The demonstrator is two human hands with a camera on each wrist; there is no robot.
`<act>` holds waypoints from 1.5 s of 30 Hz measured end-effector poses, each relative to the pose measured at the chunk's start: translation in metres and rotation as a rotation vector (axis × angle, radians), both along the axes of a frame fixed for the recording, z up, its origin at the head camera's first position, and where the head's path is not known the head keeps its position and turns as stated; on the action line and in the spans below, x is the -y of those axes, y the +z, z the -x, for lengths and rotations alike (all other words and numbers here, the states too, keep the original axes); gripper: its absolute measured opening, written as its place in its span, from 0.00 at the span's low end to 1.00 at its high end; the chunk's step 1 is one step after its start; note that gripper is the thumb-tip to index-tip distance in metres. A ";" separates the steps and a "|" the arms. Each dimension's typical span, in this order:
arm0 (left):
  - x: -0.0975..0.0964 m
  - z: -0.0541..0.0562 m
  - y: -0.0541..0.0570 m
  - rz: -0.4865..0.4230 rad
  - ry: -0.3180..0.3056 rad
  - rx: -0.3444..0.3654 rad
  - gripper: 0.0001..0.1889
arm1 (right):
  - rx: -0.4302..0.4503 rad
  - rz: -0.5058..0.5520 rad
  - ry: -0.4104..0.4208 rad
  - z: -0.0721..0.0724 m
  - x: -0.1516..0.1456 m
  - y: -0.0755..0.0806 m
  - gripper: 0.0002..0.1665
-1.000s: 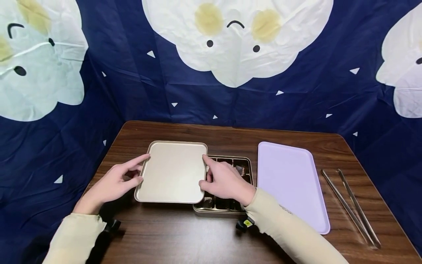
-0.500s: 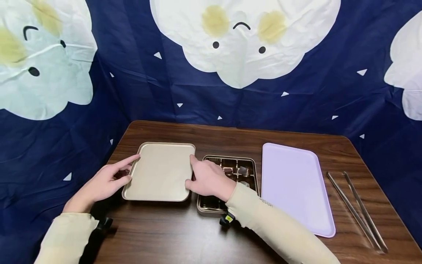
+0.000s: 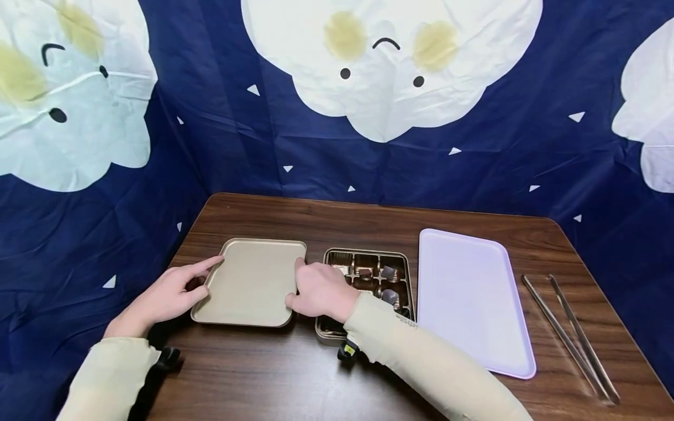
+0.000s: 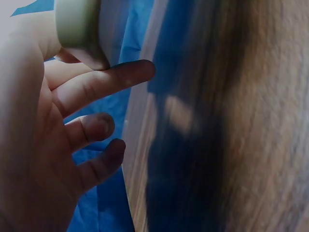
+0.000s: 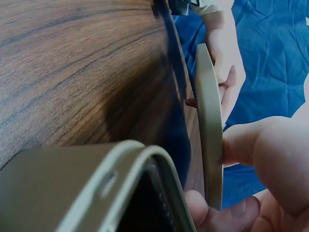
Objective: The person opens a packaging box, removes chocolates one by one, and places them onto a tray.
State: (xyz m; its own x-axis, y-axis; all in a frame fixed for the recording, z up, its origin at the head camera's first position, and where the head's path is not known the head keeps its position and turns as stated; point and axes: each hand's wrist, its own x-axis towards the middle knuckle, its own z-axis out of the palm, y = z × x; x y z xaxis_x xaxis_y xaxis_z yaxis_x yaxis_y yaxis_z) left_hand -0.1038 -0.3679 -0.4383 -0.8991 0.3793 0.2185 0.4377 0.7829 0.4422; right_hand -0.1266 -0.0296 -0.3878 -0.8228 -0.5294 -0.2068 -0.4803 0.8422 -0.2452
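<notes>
A square champagne-gold tin lid is held level between both hands, left of its tin. My left hand grips the lid's left edge, thumb and fingers spread along it. In the left wrist view, the other fingers extend below the lid's rim. My right hand pinches the right edge. The right wrist view shows the lid on edge, with a gap above the tabletop. Partly under my right hand and forearm stands the open tin, divided into compartments holding small dark wrapped pieces.
A lilac rectangular tray lies right of the tin. Farther right, metal tongs rest spread on the wooden table. A dark blue cloth with cloud figures hangs behind the table and along its sides.
Both hands have carried the lid left, away from over the tin, and then lowered it towards the table. More of the tin's compartments now show. The tray and tongs have stayed put.
</notes>
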 end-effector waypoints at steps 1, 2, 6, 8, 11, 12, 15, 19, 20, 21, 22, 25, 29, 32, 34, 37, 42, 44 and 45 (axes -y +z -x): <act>0.001 0.000 0.000 0.011 0.001 0.001 0.38 | 0.002 -0.017 -0.005 0.000 0.002 -0.001 0.54; 0.001 0.000 -0.001 0.025 0.003 0.003 0.38 | 0.003 -0.034 -0.011 -0.001 0.004 -0.001 0.54; 0.003 0.001 0.000 0.077 0.009 0.025 0.37 | 0.025 -0.099 -0.038 -0.002 0.010 0.000 0.54; 0.003 0.001 0.000 0.099 0.010 0.032 0.37 | 0.034 -0.123 -0.047 -0.002 0.013 0.001 0.53; 0.004 0.002 0.000 0.120 0.010 0.024 0.37 | 0.045 -0.143 -0.060 -0.002 0.016 0.002 0.52; 0.004 0.002 0.000 0.125 0.010 0.020 0.36 | 0.049 -0.141 -0.060 -0.002 0.017 0.002 0.51; 0.005 0.002 -0.001 0.138 0.014 0.009 0.36 | 0.061 -0.125 -0.055 -0.001 0.020 0.002 0.46; 0.007 0.002 -0.003 0.155 0.024 -0.005 0.36 | 0.092 -0.091 -0.044 -0.001 0.023 0.001 0.43; 0.007 0.002 -0.003 0.159 0.026 -0.008 0.36 | 0.099 -0.087 -0.044 0.000 0.024 0.000 0.43; 0.008 0.002 -0.004 0.163 0.027 -0.009 0.35 | 0.103 -0.085 -0.042 0.000 0.024 0.000 0.44; 0.008 0.002 -0.004 0.167 0.028 -0.009 0.35 | 0.105 -0.085 -0.039 0.000 0.025 -0.001 0.44; 0.009 0.004 -0.004 0.181 0.028 0.001 0.35 | 0.118 -0.081 -0.031 0.001 0.026 -0.002 0.42; 0.009 0.006 0.000 0.209 0.026 0.021 0.35 | 0.183 -0.065 -0.056 0.000 0.028 -0.002 0.38; 0.008 0.007 0.003 0.237 0.020 0.025 0.35 | 0.226 -0.071 -0.083 -0.001 0.029 -0.001 0.40; 0.008 0.008 0.004 0.254 0.019 0.025 0.35 | 0.234 -0.085 -0.092 -0.001 0.031 -0.001 0.42; 0.006 0.009 0.006 0.272 0.012 0.019 0.34 | 0.237 -0.105 -0.096 -0.001 0.033 -0.001 0.40; 0.005 0.010 0.006 0.294 0.005 0.022 0.34 | 0.230 -0.127 -0.100 -0.001 0.037 -0.002 0.35; 0.005 0.010 0.006 0.304 0.005 0.025 0.33 | 0.226 -0.135 -0.102 -0.001 0.038 -0.003 0.35; 0.005 0.010 0.007 0.308 0.006 0.025 0.33 | 0.224 -0.139 -0.102 -0.001 0.038 -0.004 0.35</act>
State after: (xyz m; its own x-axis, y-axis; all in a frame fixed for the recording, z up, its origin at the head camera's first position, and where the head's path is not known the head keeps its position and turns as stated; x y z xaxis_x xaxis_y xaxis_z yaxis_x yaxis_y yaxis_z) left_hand -0.1134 -0.3726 -0.4317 -0.9050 0.4192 0.0721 0.4250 0.8842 0.1939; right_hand -0.1254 -0.0678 -0.3914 -0.7959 -0.4002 -0.4542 -0.3386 0.9163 -0.2140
